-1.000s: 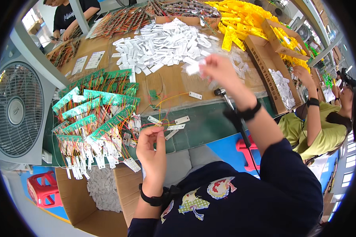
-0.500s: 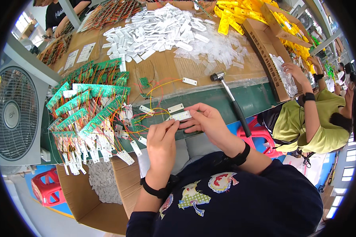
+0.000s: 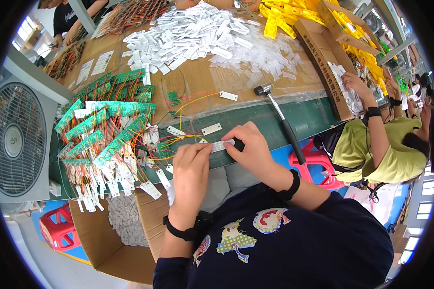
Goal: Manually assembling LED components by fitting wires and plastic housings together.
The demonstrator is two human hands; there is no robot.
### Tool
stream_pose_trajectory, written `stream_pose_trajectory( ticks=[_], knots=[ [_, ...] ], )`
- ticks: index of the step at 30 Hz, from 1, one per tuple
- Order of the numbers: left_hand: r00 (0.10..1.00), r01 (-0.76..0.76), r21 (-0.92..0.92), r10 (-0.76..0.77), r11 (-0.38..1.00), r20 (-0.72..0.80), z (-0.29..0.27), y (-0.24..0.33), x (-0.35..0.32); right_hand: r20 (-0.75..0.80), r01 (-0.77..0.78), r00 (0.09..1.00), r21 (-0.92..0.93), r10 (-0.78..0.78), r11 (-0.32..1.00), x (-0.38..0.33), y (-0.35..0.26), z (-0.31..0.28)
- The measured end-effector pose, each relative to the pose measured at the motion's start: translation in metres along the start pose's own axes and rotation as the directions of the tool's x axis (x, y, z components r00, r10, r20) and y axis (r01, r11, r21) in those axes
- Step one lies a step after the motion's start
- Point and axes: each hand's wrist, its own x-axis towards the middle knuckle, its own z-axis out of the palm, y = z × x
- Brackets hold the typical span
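A small white rectangular plate [image 3: 220, 146] lies level between my two hands above the near edge of the bench. My left hand [image 3: 191, 164] pinches its left end with thumb and fingertips. At the other end, my right hand [image 3: 250, 146] has its thumb and index finger on the plate, the other fingers curled. A loose white strip with holes [image 3: 211, 129] rests just beyond my fingers. Yellow and red wires run from near the plate to a similar strip [image 3: 228, 96] and a small green circuit board [image 3: 173, 98].
Wired green circuit boards [image 3: 123, 139] pile up on the left beside a fan [image 3: 15, 139]. A hammer [image 3: 285, 126] lies at right. White plastic pieces [image 3: 188, 36], clear pieces [image 3: 255, 55] and yellow parts [image 3: 279, 17] heap up behind. A co-worker [image 3: 381, 144] reaches into a cardboard box [image 3: 318, 62].
My right fingers have curled in, and its thumb has come down over the right end of the plate. The left hand keeps its pinch. The whole view has shifted slightly.
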Motion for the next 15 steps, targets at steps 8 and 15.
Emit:
stream_pose_trajectory(
  ticks=[8, 15],
  knots=[
    [0.999, -0.009, 0.022, 0.008, 1.0, 0.053, -0.0004, -0.0045, 0.0026, 0.005, 0.131, 0.991, -0.137, -0.132, 0.982, 0.0033, 0.004, 0.0002],
    [0.995, -0.01, -0.025, 0.013, 1.0, 0.096, 0.0011, -0.0083, 0.0051, 0.09, 0.298, 0.953, -0.098, -0.29, 0.949, 0.0086, 0.0077, -0.0004]
  ],
)
